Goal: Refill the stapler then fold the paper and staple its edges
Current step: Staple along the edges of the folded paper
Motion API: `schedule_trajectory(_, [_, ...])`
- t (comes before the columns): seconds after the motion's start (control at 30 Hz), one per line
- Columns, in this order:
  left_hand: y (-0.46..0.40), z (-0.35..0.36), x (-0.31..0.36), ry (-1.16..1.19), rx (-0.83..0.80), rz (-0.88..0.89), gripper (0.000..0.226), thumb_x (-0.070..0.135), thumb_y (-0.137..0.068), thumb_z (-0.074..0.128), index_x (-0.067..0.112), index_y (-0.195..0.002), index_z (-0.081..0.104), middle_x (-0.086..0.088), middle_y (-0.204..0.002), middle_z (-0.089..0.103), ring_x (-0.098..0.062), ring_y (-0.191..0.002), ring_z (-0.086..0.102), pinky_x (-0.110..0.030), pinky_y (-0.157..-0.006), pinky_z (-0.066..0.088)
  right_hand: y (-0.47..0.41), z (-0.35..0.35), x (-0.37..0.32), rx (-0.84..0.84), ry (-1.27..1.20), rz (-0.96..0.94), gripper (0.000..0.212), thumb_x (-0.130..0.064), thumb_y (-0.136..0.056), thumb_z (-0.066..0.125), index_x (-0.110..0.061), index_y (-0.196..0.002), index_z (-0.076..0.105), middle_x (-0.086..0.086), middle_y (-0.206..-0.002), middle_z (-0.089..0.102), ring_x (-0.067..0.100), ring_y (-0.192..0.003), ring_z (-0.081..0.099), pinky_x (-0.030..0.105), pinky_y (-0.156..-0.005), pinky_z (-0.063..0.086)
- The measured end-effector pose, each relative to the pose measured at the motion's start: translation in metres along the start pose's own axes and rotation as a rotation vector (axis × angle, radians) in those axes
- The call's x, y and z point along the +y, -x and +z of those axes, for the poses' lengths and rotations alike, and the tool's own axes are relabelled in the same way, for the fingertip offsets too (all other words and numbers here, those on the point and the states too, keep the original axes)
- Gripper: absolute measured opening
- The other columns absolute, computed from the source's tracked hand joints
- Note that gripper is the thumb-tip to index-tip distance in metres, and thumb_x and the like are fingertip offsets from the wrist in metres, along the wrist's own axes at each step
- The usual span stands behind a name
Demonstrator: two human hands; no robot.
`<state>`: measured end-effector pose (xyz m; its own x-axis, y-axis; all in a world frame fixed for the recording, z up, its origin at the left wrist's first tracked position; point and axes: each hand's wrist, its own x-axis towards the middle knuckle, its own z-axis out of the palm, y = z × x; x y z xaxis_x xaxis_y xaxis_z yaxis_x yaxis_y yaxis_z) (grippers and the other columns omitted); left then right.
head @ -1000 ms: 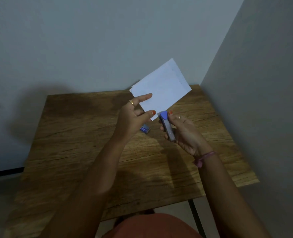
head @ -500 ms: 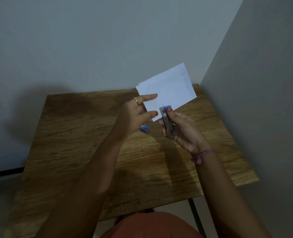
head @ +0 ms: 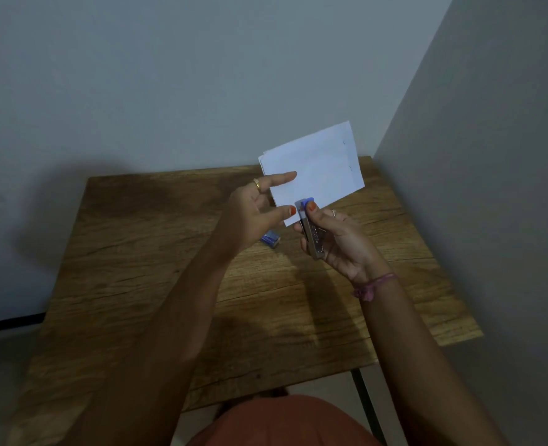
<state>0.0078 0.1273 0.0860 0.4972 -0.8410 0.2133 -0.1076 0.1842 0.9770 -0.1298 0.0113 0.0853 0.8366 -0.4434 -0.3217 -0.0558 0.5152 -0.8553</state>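
Observation:
A folded white paper [head: 317,169] is held up above the far side of the wooden table [head: 169,284]. My left hand [head: 256,214] pinches its lower left part between thumb and fingers. My right hand [head: 337,243] grips a small metal stapler [head: 311,233] with a blue tip. The stapler's mouth sits on the paper's lower edge, with my thumb on the blue tip. Two small dark marks show along the paper's right edge.
A small blue staple box [head: 270,238] lies on the table just below my left hand. Grey walls close in behind and to the right of the table. A dark table leg [head: 366,403] shows at the near right.
The paper has turned clockwise and shifted right in my left hand. The stapler rose from beside the paper onto its lower edge.

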Motion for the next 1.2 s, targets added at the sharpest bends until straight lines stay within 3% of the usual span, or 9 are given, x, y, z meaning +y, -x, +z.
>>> schedule_trajectory(0.1, [0.002, 0.003, -0.005, 0.102, 0.017, 0.08, 0.092, -0.001, -0.085, 0.069, 0.035, -0.15, 0.017, 0.001, -0.136, 0.057, -0.017, -0.124, 0.058, -0.03, -0.09, 0.054, -0.002, 0.001, 0.0, 0.008, -0.01, -0.008, 0.028, -0.034, -0.076, 0.071, -0.01, -0.09, 0.064, 0.006, -0.08, 0.071, 0.012, -0.072, 0.065, 0.024, -0.062, 0.053])
schedule_trajectory(0.2, [0.007, 0.014, -0.014, 0.205, 0.171, -0.006, 0.117, 0.018, -0.076, 0.078, 0.033, -0.152, -0.009, -0.004, -0.138, 0.056, -0.016, -0.123, 0.058, -0.034, -0.092, 0.054, -0.002, 0.003, -0.001, -0.009, -0.021, -0.032, 0.026, -0.033, -0.076, 0.07, -0.01, -0.088, 0.064, 0.005, -0.078, 0.07, 0.012, -0.067, 0.063, 0.023, -0.06, 0.05])
schedule_trajectory(0.27, [0.012, 0.025, -0.02, 0.269, 0.209, -0.123, 0.109, 0.028, -0.067, 0.082, 0.02, -0.152, 0.015, -0.005, -0.133, 0.06, -0.015, -0.118, 0.061, -0.031, -0.088, 0.055, -0.002, 0.005, -0.001, -0.029, -0.047, -0.053, 0.024, -0.031, -0.077, 0.07, -0.01, -0.086, 0.063, 0.004, -0.077, 0.067, 0.011, -0.066, 0.061, 0.023, -0.058, 0.05])
schedule_trajectory(0.4, [0.019, 0.049, -0.028, 0.357, 0.201, -0.218, 0.066, 0.035, -0.061, 0.086, 0.012, -0.117, 0.062, -0.003, -0.105, 0.074, -0.018, -0.099, 0.071, -0.026, -0.073, 0.056, 0.0, 0.014, 0.001, -0.032, -0.026, -0.085, 0.018, -0.028, -0.079, 0.067, -0.012, -0.076, 0.057, 0.008, -0.079, 0.062, 0.014, -0.064, 0.061, 0.02, -0.047, 0.048])
schedule_trajectory(0.6, [0.016, 0.061, -0.026, 0.447, 0.322, -0.214, 0.049, 0.04, -0.064, 0.084, 0.019, -0.106, 0.069, -0.005, -0.105, 0.074, -0.022, -0.102, 0.07, -0.038, -0.084, 0.055, 0.001, 0.02, -0.001, -0.029, 0.035, -0.124, 0.025, -0.024, -0.088, 0.061, -0.002, -0.101, 0.056, 0.01, -0.082, 0.058, 0.01, -0.059, 0.059, 0.02, -0.046, 0.045])
schedule_trajectory(0.7, [0.015, 0.063, -0.02, 0.508, 0.345, -0.224, 0.053, 0.037, -0.067, 0.081, 0.009, -0.111, 0.069, -0.007, -0.106, 0.074, -0.023, -0.104, 0.069, -0.039, -0.088, 0.053, -0.002, 0.023, -0.002, -0.034, 0.017, -0.131, 0.032, -0.025, -0.084, 0.065, -0.003, -0.107, 0.06, 0.016, -0.099, 0.062, 0.023, -0.086, 0.062, 0.033, -0.074, 0.049])
schedule_trajectory(0.87, [0.014, 0.062, -0.015, 0.545, 0.368, -0.265, 0.038, 0.028, -0.073, 0.077, 0.008, -0.105, 0.072, -0.01, -0.104, 0.074, -0.023, -0.103, 0.069, -0.04, -0.095, 0.05, -0.005, 0.026, 0.001, -0.056, -0.033, -0.133, 0.009, -0.021, -0.084, 0.065, -0.013, -0.086, 0.07, 0.006, -0.089, 0.07, 0.017, -0.083, 0.067, 0.028, -0.071, 0.053])
schedule_trajectory(1.1, [0.014, 0.058, -0.016, 0.534, 0.337, -0.259, 0.025, 0.027, -0.074, 0.078, 0.017, -0.097, 0.075, -0.008, -0.106, 0.074, -0.023, -0.105, 0.069, -0.038, -0.092, 0.05, -0.006, 0.03, 0.002, -0.091, -0.093, -0.183, 0.013, -0.019, -0.08, 0.065, -0.021, -0.071, 0.075, -0.001, -0.085, 0.074, 0.013, -0.086, 0.07, 0.027, -0.078, 0.057])
schedule_trajectory(1.2, [0.013, 0.055, -0.015, 0.528, 0.276, -0.23, 0.024, 0.026, -0.078, 0.076, 0.018, -0.1, 0.075, -0.006, -0.108, 0.074, -0.021, -0.106, 0.068, -0.035, -0.089, 0.05, -0.006, 0.028, 0.0, -0.069, -0.075, -0.169, 0.009, -0.018, -0.083, 0.065, -0.017, -0.08, 0.073, 0.002, -0.086, 0.073, 0.016, -0.086, 0.069, 0.028, -0.077, 0.057])
